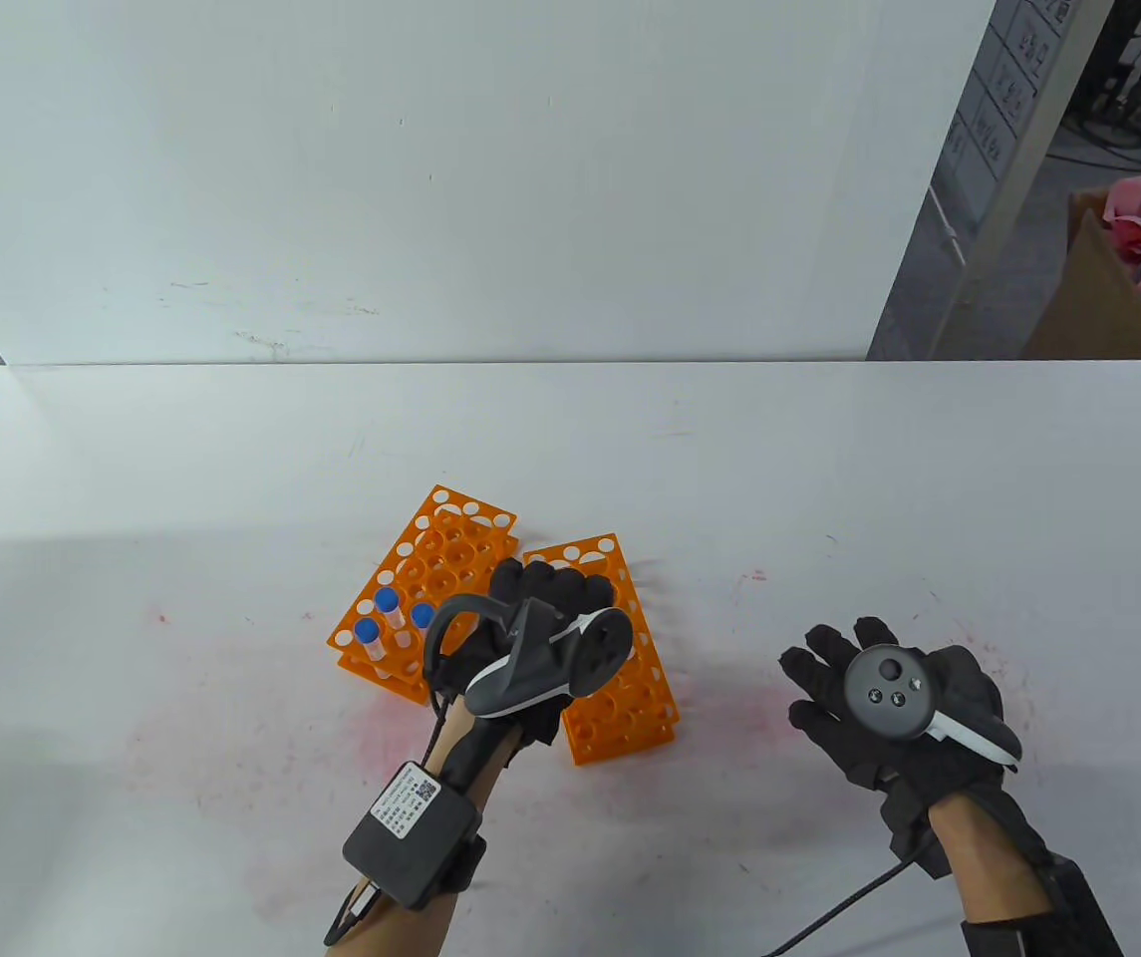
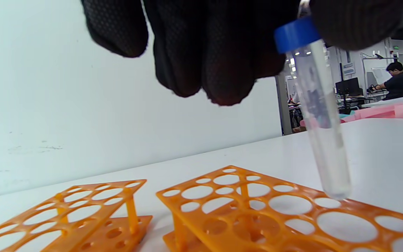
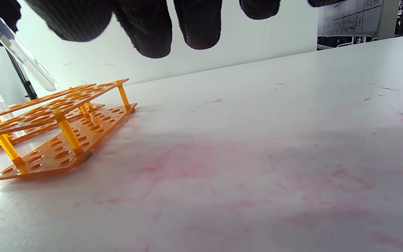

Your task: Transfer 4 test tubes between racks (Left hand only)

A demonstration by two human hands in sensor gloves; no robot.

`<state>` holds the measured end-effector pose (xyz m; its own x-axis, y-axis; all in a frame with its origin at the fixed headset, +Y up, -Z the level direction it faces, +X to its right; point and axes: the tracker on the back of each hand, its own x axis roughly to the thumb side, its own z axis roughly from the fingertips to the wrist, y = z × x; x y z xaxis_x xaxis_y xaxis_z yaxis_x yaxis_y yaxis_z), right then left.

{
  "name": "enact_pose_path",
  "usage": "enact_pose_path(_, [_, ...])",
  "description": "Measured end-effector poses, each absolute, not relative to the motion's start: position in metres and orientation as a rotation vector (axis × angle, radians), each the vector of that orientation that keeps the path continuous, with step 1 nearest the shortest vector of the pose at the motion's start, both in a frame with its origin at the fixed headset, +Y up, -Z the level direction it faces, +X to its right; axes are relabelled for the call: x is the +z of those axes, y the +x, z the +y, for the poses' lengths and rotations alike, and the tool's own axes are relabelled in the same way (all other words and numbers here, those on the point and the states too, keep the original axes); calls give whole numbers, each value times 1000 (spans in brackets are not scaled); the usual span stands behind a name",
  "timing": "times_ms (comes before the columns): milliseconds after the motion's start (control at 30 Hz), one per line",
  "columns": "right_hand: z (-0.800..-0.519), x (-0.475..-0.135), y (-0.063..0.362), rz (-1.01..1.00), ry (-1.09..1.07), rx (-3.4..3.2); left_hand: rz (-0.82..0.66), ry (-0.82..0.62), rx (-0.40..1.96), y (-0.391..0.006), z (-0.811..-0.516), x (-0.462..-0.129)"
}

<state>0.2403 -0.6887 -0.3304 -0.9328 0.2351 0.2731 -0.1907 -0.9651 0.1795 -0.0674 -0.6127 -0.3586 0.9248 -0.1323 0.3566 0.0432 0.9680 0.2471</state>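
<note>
White tabletop (image 1: 231, 469), stained pink in patches toward the near edge, is carrying everything in the scene, with a white wall panel standing behind it.

Nearest on the right, the right hand (image 1: 889, 708) is resting palm down on the tabletop with its fingers spread, gripping nothing and lying well apart from the racks.

To the left of it, the left hand (image 1: 530, 638) is hovering over the right rack (image 1: 630, 708). It is pinching a clear test tube (image 2: 322, 133) just under the blue cap, between the thumb and the fingers. The tube is hanging tilted, its rounded tip just above the rack's top plate and close to a small hole. No tube is visible in the parts of this rack that show.

Just beside it and slightly farther, the left rack (image 1: 440, 558) is holding three blue-capped tubes (image 1: 386, 623) near its near-left corner.

To perform the insertion well, judging from this position:
- Bring the tube upright before lowering it.
- Centre the tip over one hole, not on the web between holes.
- Lower slowly until the tube seats, then release.
</note>
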Motion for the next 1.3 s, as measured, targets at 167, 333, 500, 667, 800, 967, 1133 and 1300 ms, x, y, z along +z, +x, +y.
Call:
enact_pose_path(167, [-689,-330,240,222,437,2882,-325,276,-59,-94,-602,-359])
enact_pose_path(333, [-691,-331,239,240,440,2883,-268,300,-35,-125,-594,-357])
enact_pose_path(500, [-689,-330,237,216,437,2886,-214,333,7,-153,-585,-356])
enact_pose_path(667, [-687,-327,233,187,461,2903,-149,346,43,-179,-574,-354])
enact_pose_path(800, [-688,-327,234,208,457,2899,-104,316,67,-199,-571,-354])
enact_pose_path(967, [-688,-328,234,220,450,2895,-54,301,91,-220,-571,-353])
enact_pose_path(1133, [-688,-328,234,218,454,2895,-1,307,103,-236,-571,-351])
enact_pose_path(1300, [-689,-328,234,217,457,2891,59,278,69,-248,-574,-352])
